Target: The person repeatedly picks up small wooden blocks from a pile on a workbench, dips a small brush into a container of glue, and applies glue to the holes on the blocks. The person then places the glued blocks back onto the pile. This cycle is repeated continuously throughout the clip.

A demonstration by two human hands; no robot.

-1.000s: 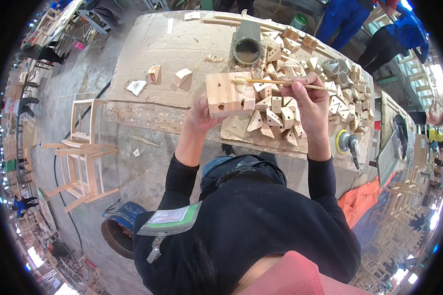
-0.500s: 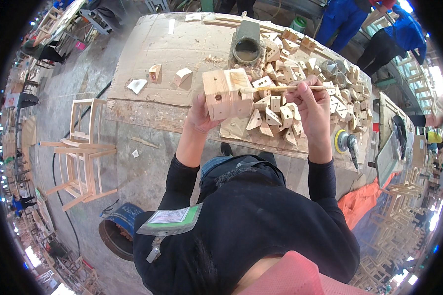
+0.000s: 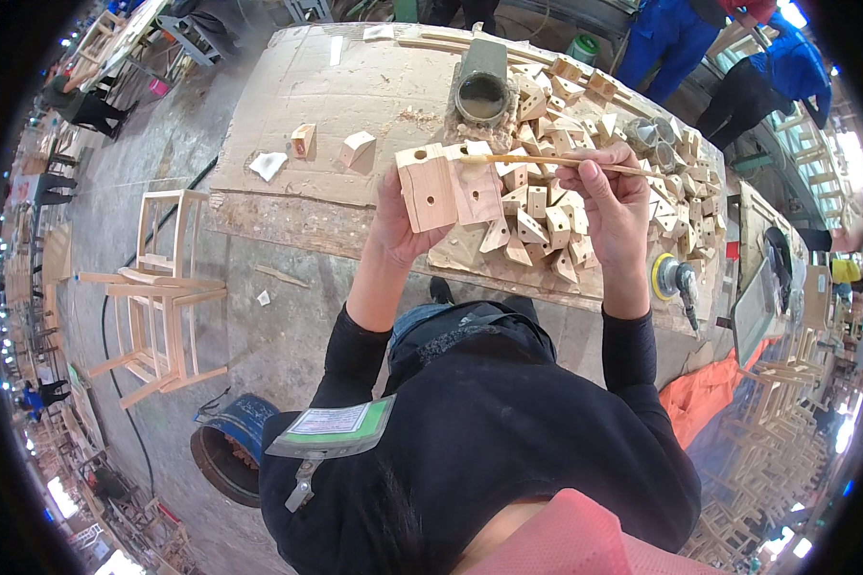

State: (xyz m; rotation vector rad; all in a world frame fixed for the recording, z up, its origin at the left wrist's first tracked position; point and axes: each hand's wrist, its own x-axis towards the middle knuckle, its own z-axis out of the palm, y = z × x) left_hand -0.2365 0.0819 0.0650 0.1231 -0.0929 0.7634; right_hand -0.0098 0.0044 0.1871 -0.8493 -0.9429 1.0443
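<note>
My left hand is closed around a pair of pale wooden blocks held side by side above the bench edge. Round holes show in their faces. Between thumb and fingers, my right hand pinches a slim wooden-handled brush. Its pale tip lies at the top edge of the blocks, by the seam between them. Just beyond and to the right, a heap of small drilled wooden corner blocks covers the bench. A grey pipe-shaped pot stands behind the held blocks, its round mouth towards me.
The cardboard-covered bench carries two loose corner blocks and a white scrap at left. A sander lies at its right edge. Left on the floor are a wooden chair frame and a blue bucket. Co-workers stand beyond the bench.
My left hand has turned the blocks, so their holed faces now show more towards me. The brush tip has shifted slightly up and left to their top edge.
</note>
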